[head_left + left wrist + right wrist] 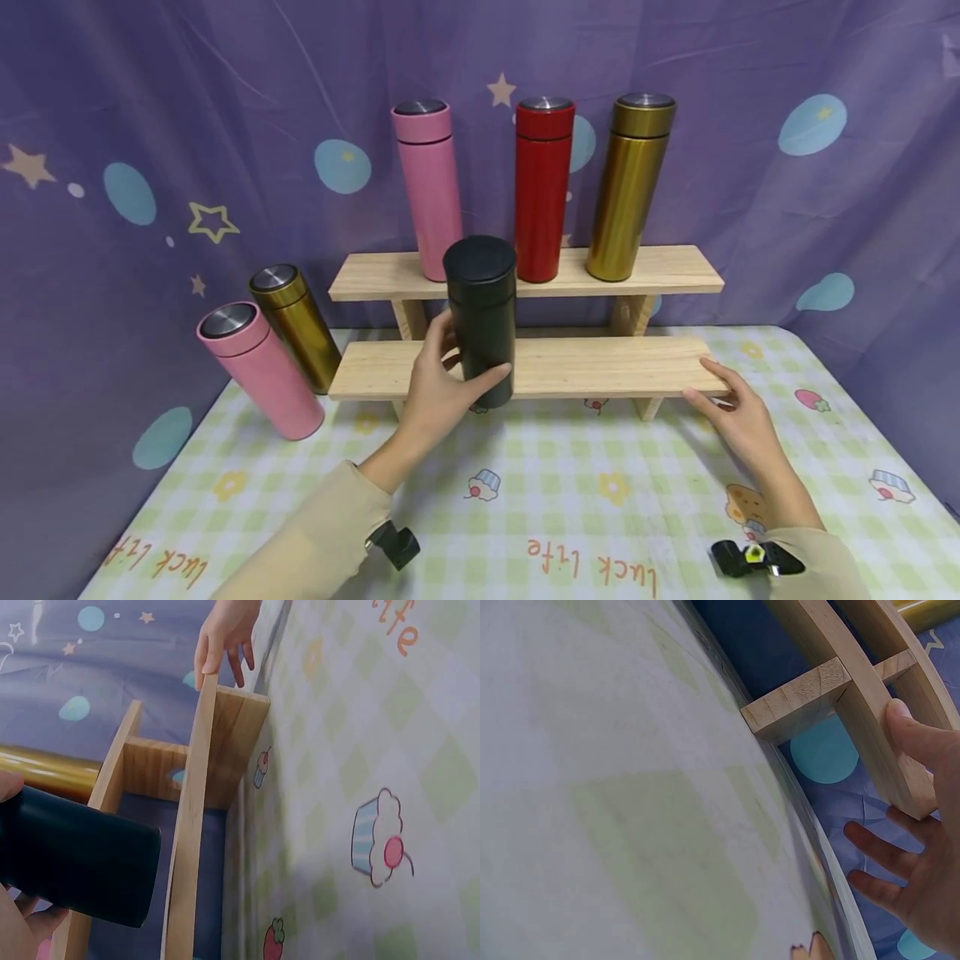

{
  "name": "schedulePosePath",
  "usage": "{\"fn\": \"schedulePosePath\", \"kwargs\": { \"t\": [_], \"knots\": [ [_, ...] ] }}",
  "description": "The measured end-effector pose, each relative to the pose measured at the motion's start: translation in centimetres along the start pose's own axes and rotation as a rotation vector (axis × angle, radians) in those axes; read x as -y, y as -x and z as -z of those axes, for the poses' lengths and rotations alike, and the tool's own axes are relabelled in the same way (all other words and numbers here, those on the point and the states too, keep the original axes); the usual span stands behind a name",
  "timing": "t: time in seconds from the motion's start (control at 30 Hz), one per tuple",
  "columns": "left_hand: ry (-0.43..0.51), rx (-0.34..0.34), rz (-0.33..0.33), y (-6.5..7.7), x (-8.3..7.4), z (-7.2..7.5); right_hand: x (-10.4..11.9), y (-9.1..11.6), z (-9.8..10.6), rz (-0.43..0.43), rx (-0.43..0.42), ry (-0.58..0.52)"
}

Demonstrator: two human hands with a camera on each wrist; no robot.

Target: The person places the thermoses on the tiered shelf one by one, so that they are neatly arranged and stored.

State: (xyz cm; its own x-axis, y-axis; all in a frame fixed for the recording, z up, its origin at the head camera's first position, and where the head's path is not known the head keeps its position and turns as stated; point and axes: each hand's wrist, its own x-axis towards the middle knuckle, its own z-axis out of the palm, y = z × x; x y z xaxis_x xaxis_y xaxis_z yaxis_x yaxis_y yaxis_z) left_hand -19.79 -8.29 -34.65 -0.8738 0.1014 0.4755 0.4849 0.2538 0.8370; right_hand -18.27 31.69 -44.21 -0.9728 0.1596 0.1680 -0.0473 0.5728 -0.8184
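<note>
My left hand [441, 392] grips a black thermos bottle [483, 312] upright, thumb across its front and fingers behind it. In the head view the bottle overlaps the lower board [600, 367] of a two-tier wooden shelf; the left wrist view shows its base [135, 877] off the wood. My right hand [742, 412] holds the right end of that lower board, its thumb [911, 731] at the edge and a fingertip at the corner. Pink [431, 192], red [542, 192] and gold [628, 192] bottles stand on the upper board [682, 267].
Left of the shelf, a second pink bottle [266, 375] and a second gold bottle [300, 333] stand on the checked tablecloth [540, 500]. A purple curtain [225, 100] with stars and dots hangs behind the table.
</note>
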Motion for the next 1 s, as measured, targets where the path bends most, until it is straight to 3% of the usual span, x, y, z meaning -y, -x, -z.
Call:
{"fn": "schedulePosePath", "kwargs": {
  "t": [0.47, 1.0],
  "knots": [
    [0.099, 0.014, 0.087, -0.7, -0.2, -3.0, 0.0, -0.2, 0.0, -0.005, 0.006, 0.007],
    [0.179, 0.045, 0.092, -2.9, -1.9, -6.6, -0.1, -0.1, 0.1, -0.012, -0.010, 0.006]
  ]
}}
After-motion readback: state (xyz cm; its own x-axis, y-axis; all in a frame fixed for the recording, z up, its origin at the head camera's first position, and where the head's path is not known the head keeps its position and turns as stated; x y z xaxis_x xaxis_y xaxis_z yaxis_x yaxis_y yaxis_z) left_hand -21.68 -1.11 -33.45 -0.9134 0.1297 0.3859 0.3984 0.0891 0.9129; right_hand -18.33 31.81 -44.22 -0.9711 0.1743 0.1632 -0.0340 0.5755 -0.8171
